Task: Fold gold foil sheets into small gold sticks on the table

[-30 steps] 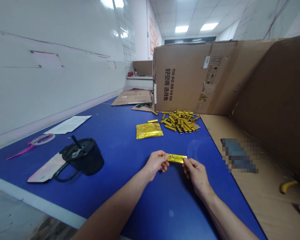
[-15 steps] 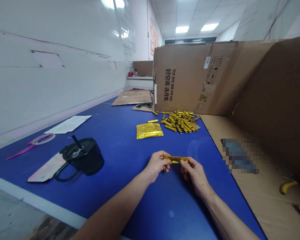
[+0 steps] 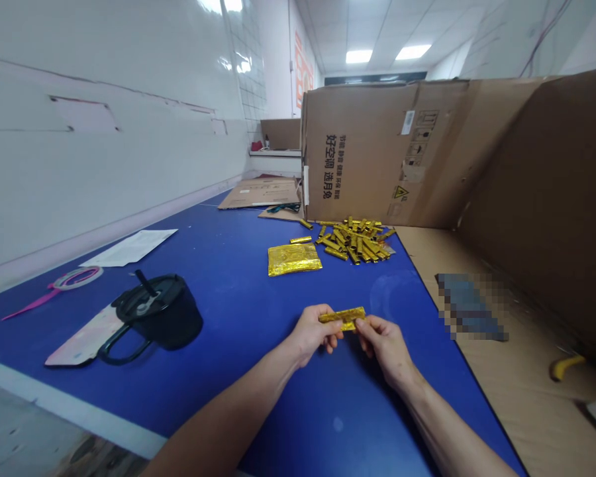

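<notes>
The left grip (image 3: 312,336) is closed on a gold strip (image 3: 346,316), thumb pressing its left end, and the right grip (image 3: 388,344) pinches the strip's right end between thumb and fingers. The strip is held slantwise between the two, its right end higher, with a flap showing below its upper band near the right thumb; it sits nearer the person than the flat gold packet (image 3: 295,259) and to the packet's right. The packet lies on the blue bench (image 3: 238,311); just beyond it rests a single gold stick (image 3: 300,240), and to its right and a little beyond is a heap of gold tubes (image 3: 355,240), several with dark ends. Left of the packet and nearer the person stands a black mug (image 3: 176,324), its lid on and a straw upright through it, so its contents are hidden. Farther left of the packet are a pale flat thing (image 3: 82,341) partly behind the mug, a roll of tape (image 3: 83,278) and a white sheet (image 3: 129,248). Beyond the packet, to the right, stands a large cardboard box (image 3: 367,152); what it contains cannot be told. Well right of the packet, a pixelated item (image 3: 469,308) and a curved yellow thing (image 3: 567,366) lie on cardboard (image 3: 516,391).
</notes>
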`<state>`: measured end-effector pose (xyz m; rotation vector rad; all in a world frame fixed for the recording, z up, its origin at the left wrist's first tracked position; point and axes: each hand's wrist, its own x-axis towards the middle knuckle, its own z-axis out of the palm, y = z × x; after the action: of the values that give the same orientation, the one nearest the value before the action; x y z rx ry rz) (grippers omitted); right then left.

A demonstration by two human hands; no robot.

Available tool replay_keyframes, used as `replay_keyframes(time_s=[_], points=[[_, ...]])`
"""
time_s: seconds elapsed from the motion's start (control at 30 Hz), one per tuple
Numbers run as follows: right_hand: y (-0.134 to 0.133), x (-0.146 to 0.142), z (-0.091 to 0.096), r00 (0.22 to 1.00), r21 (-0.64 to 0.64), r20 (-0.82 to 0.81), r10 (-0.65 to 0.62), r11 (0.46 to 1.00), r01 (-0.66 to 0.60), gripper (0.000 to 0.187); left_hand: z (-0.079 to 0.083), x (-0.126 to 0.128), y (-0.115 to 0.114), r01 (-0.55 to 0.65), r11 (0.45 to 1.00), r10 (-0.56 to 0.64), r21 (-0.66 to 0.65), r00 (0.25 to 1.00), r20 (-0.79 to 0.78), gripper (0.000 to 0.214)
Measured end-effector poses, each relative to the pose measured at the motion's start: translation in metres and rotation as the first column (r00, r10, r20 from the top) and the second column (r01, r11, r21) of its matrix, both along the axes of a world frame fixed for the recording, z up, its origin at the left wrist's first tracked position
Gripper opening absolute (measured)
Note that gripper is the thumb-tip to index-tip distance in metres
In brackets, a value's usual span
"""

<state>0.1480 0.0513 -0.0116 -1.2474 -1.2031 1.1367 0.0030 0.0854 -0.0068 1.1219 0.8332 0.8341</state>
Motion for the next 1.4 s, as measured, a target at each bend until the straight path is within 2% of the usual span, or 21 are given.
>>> replay_keyframes(time_s=[0.17,0.27,0.4,0.5,0.63,0.8,0.93,1.07,1.23,1.4], points=[[0.000,0.001,0.000,0.994,0.016,-0.033,-0.102,0.995,0.102,0.030,0.000,-0.002,0.003,-0.008,1.000,0.008,-0.022,1.000,-0.001,0.019],[-0.001,-0.002,-0.001,0.990,0.025,-0.055,-0.133,0.991,0.135,0.029,0.000,-0.001,0.004,-0.079,0.996,0.080,-0.031,0.996,0.031,0.019],[-0.003,-0.007,-0.001,0.999,-0.027,-0.034,-0.028,0.999,0.027,0.027,0.001,-0.001,0.008,-0.256,0.966,0.257,-0.023,0.962,0.093,0.016],[-0.004,-0.010,0.001,0.995,-0.070,0.015,0.094,0.993,-0.092,0.027,0.003,0.000,0.008,-0.321,0.947,0.320,-0.019,0.937,0.139,0.019],[-0.007,-0.011,-0.001,0.983,-0.064,0.065,0.173,0.984,-0.168,0.028,0.005,0.005,0.002,-0.262,0.965,0.262,-0.028,0.949,0.177,0.025],[-0.007,-0.013,-0.005,0.992,-0.020,0.040,0.123,0.992,-0.122,0.034,0.003,0.011,-0.007,-0.097,0.994,0.105,-0.056,0.981,0.161,0.028],[-0.007,-0.014,-0.005,0.992,-0.014,0.027,0.125,0.992,-0.124,0.035,0.001,0.012,-0.009,-0.042,0.996,0.056,-0.072,0.978,0.201,0.027],[-0.008,-0.014,-0.004,0.987,-0.014,0.039,0.153,0.988,-0.153,0.034,-0.001,0.012,-0.008,-0.077,0.996,0.082,-0.042,0.986,0.144,0.022],[-0.008,-0.013,-0.005,0.991,-0.033,0.038,0.128,0.991,-0.127,0.033,-0.004,0.010,-0.004,-0.113,0.993,0.116,-0.040,0.990,0.086,0.021],[-0.008,-0.015,-0.006,0.987,-0.041,0.076,0.144,0.989,-0.141,0.029,-0.002,0.004,0.004,-0.276,0.961,0.278,-0.034,0.954,0.116,0.020]])
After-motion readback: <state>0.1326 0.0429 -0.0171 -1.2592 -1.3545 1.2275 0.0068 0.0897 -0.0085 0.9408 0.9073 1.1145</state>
